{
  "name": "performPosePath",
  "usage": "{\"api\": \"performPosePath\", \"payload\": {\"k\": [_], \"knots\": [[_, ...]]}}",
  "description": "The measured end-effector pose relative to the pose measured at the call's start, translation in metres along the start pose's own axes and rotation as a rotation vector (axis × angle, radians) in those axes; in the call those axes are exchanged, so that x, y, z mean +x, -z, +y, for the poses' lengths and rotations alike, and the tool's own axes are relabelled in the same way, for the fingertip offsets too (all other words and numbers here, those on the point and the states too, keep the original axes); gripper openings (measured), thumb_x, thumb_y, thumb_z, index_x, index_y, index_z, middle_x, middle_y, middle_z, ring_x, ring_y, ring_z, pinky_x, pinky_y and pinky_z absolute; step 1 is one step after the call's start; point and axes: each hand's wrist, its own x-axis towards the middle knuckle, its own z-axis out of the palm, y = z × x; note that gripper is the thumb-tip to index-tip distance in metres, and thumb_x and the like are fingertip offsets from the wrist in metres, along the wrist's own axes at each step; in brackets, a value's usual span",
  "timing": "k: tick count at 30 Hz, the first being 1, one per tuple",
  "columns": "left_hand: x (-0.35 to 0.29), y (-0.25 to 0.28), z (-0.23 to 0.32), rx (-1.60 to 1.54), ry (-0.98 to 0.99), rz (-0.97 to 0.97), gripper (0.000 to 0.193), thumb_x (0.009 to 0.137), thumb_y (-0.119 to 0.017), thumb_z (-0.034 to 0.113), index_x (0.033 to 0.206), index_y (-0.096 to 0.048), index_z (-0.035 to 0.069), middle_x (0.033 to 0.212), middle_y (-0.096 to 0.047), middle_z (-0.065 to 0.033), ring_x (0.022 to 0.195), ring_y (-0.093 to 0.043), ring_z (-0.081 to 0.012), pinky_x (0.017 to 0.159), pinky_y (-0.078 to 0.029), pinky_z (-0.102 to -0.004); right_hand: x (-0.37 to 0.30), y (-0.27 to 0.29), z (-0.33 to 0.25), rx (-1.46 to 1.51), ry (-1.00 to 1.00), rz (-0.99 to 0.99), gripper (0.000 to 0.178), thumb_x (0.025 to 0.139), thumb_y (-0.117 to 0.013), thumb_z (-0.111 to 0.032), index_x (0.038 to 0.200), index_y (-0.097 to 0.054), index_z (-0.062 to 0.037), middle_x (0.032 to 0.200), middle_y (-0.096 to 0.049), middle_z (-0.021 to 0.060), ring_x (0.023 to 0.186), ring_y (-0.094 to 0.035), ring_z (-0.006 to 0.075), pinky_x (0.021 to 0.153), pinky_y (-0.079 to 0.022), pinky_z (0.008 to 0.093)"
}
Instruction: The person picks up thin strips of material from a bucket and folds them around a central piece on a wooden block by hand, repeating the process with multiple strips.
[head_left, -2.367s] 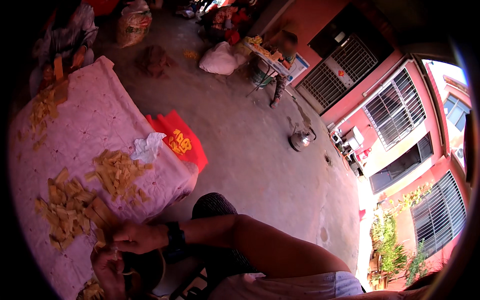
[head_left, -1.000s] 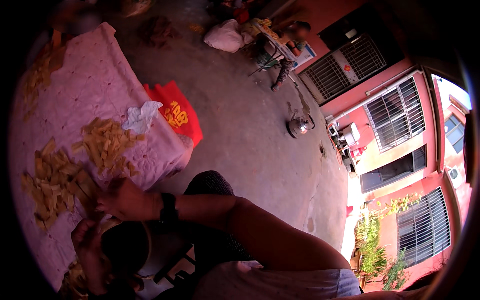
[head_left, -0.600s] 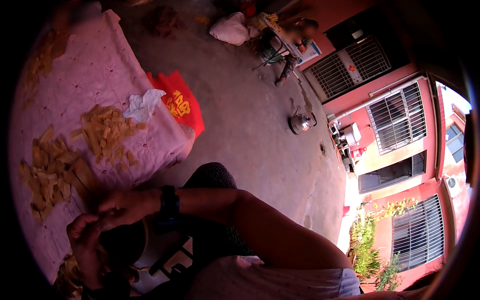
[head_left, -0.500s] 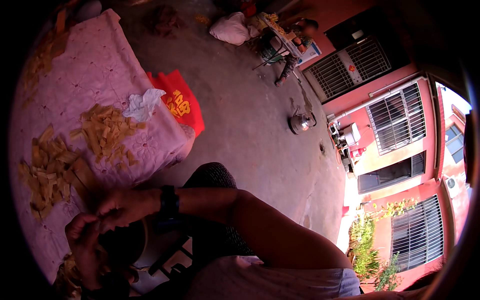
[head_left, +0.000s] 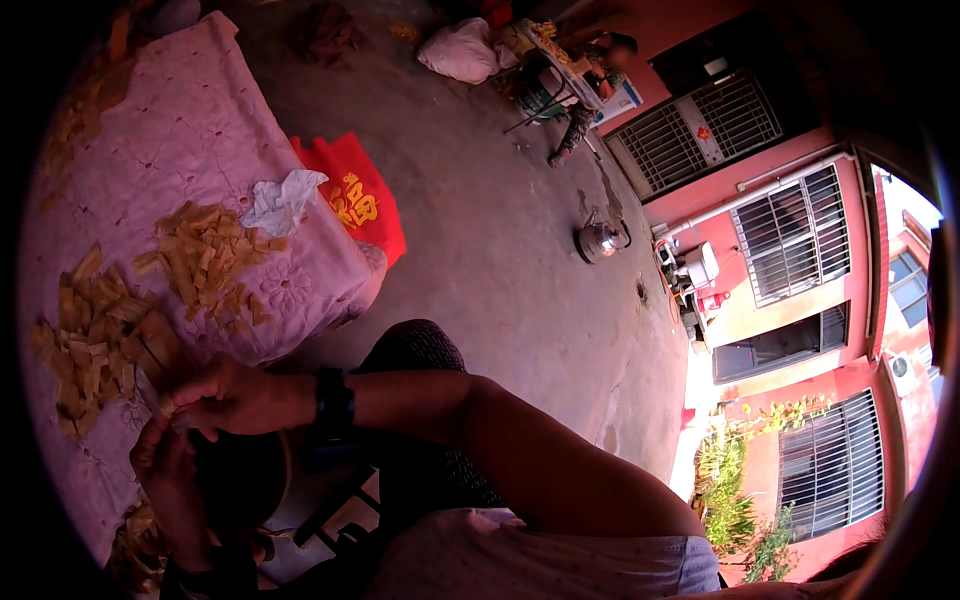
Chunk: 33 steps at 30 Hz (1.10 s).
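My right hand [head_left: 225,397], with a dark watch [head_left: 335,402] at the wrist, pinches a small pale yellowish piece [head_left: 168,407] at its fingertips. Close below it is my left hand [head_left: 168,470], in shadow with its fingers drawn together. What the left fingers hold, if anything, is too dark to make out. Beside the right hand a flat brown piece [head_left: 160,345] lies on the pink cloth-covered table [head_left: 190,100]. Two heaps of flat yellow-brown strips spread there: a nearer pile [head_left: 95,340] and a farther pile [head_left: 210,260].
A crumpled white tissue [head_left: 284,202] and a red bag [head_left: 355,195] are at the table's edge. A metal kettle [head_left: 600,240] stands on the concrete floor. Far off, a person [head_left: 598,75] sits at a small table near a white sack [head_left: 462,52].
My right hand has shifted slightly up, and the pale piece now shows at its fingertips. The left hand stays close below it. The whole view has shifted a little.
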Motion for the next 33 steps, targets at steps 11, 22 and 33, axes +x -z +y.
{"api": "performPosePath", "payload": {"k": [11, 22, 33], "knots": [[0.005, -0.009, 0.002, 0.887, -0.349, 0.303, 0.027, 0.069, -0.066, 0.017, 0.075, -0.045, 0.001, 0.066, -0.051, -0.0135, 0.06, -0.051, -0.0229, 0.055, -0.04, -0.0342, 0.003, -0.004, -0.004, 0.062, -0.58, -0.2, 0.034, 0.085, -0.042, 0.001, 0.119, -0.042, -0.0014, 0.063, -0.056, 0.0043, 0.051, -0.054, 0.0104, 0.047, -0.045, 0.0224], [-0.005, 0.006, 0.011, -0.375, -0.04, -0.046, 0.011, 0.081, -0.057, 0.015, 0.089, -0.058, 0.007, 0.08, -0.057, 0.0018, 0.08, -0.051, -0.0077, 0.069, -0.037, -0.0241, 0.001, -0.007, 0.0, 0.067, -0.369, 0.118, 0.01, 0.082, -0.059, 0.001, 0.092, -0.058, -0.0001, 0.07, -0.06, 0.0031, 0.056, -0.054, 0.0051, 0.048, -0.043, 0.0166], [-0.004, 0.0, -0.003, -0.022, 0.093, -0.041, 0.016, 0.073, -0.064, 0.016, 0.082, -0.056, 0.007, 0.074, -0.056, 0.0002, 0.064, -0.049, -0.0076, 0.058, -0.037, -0.0211, -0.004, -0.001, 0.001, -0.128, -0.273, -0.022, 0.023, 0.079, -0.053, 0.006, 0.102, -0.053, -0.0003, 0.081, -0.059, 0.0032, 0.07, -0.057, 0.0069, 0.059, -0.044, 0.0175]]}}
